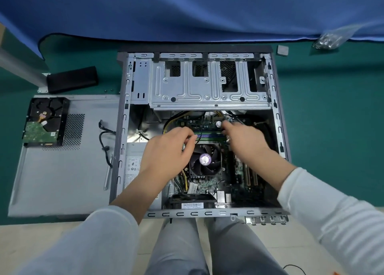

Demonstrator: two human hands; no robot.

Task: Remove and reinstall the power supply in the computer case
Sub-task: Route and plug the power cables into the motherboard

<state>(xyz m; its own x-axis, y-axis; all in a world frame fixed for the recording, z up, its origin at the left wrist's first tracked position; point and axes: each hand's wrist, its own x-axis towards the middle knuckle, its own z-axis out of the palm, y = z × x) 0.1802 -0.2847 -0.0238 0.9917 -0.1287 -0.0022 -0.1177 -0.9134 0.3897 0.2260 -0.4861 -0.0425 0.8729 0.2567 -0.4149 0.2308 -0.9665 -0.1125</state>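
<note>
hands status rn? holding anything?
Left hand: fingers curled near the RAM slots; a grip cannot be told.
Right hand: blurred, fingertips at the motherboard; cannot be told.

Mat dark green; cloth along its far edge blue. Case bare silver-grey metal, front strip black. Side panel at mat's left edge grey, with a dotted vent grid. Drive black, green board. Fan black, purple hub. Memory slots striped green and blue. Sleeves white, faintly ribbed. Trousers grey.
</note>
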